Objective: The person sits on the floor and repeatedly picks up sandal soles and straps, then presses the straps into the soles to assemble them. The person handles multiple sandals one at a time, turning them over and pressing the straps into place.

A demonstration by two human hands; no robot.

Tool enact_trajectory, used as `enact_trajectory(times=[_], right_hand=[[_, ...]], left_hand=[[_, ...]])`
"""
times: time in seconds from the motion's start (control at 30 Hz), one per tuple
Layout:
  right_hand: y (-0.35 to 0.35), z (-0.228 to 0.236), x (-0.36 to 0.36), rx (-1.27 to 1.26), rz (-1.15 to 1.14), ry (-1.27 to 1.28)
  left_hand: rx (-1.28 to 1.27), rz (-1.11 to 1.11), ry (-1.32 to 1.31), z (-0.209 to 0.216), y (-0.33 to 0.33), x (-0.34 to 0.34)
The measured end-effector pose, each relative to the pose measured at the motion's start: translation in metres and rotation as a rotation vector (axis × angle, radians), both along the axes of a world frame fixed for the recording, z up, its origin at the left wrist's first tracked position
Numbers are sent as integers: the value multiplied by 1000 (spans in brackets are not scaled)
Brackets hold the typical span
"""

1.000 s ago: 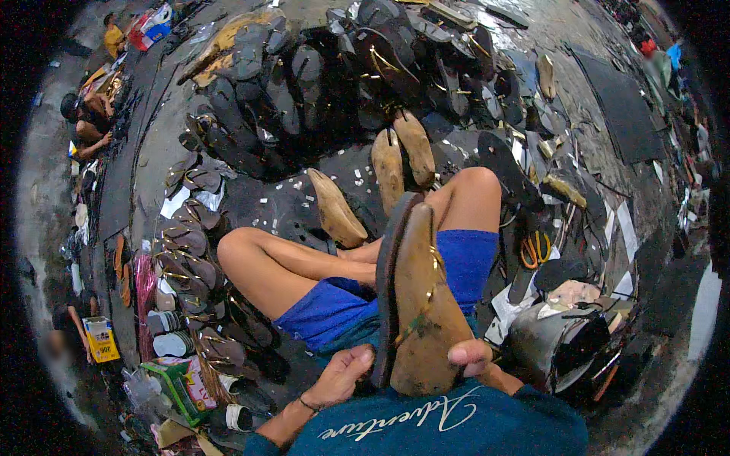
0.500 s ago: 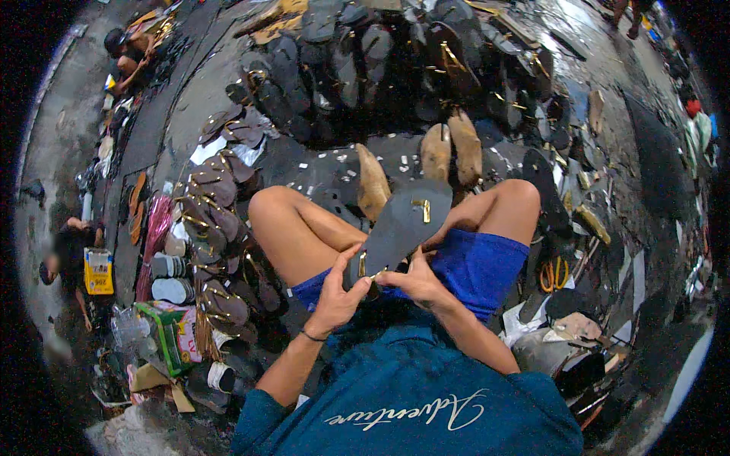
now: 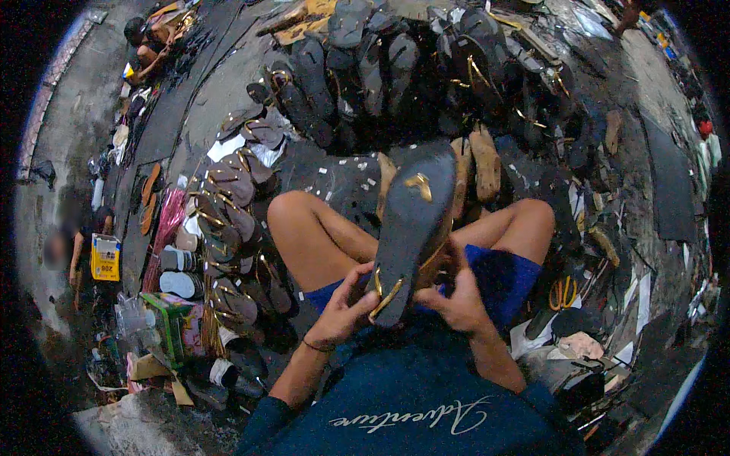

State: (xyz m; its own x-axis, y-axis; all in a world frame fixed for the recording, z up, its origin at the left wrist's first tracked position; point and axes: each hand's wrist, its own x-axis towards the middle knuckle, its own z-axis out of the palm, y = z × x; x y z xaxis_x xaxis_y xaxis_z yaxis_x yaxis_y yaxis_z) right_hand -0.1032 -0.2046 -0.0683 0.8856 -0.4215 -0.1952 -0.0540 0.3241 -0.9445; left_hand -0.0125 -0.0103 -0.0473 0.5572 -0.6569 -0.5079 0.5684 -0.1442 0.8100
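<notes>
In front of my lap a dark grey sandal [image 3: 416, 228] with gold fittings is tilted, its wide end away from me. My left hand [image 3: 344, 310] grips its near end at the left edge, the thumb by a gold strap [image 3: 386, 299]. My right hand [image 3: 460, 298] is beside the sandal's right edge, thumb and fingers apart; whether the fingertips touch it I cannot tell. Beyond and partly behind the sandal stand wooden shoe lasts [image 3: 485, 163].
Rows of grey sandals [image 3: 372, 76] stand beyond my knees. More gold-strapped sandals [image 3: 232, 182] are piled at my left, near a pink bundle of strips [image 3: 163, 235] and a green box [image 3: 171, 327]. Yellow-handled scissors [image 3: 563, 292] lie at right. Another person [image 3: 148, 49] sits far left.
The sandal has been raised and turned more upright, closer to me. My right hand has shifted right from the near end, its thumb and fingers spreading. The left hand stays at that end.
</notes>
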Motion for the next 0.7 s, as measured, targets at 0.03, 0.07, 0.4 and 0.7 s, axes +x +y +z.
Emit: enact_trajectory(times=[0.03, 0.07, 0.4, 0.7], right_hand=[[-9, 19, -2, 3, -50, -84], [-16, 28, -1, 47, 20, -16], [-14, 38, 11, -423, 146, 116], [-54, -58, 51, -826, -1, 211]], left_hand=[[-143, -153, -230, 4, -5, 13], [-195, -40, -183, 2, -20, 26], [-311, 493, 29, 0, -112, 78], [-375, 360, -33, 16, -86, 90]])
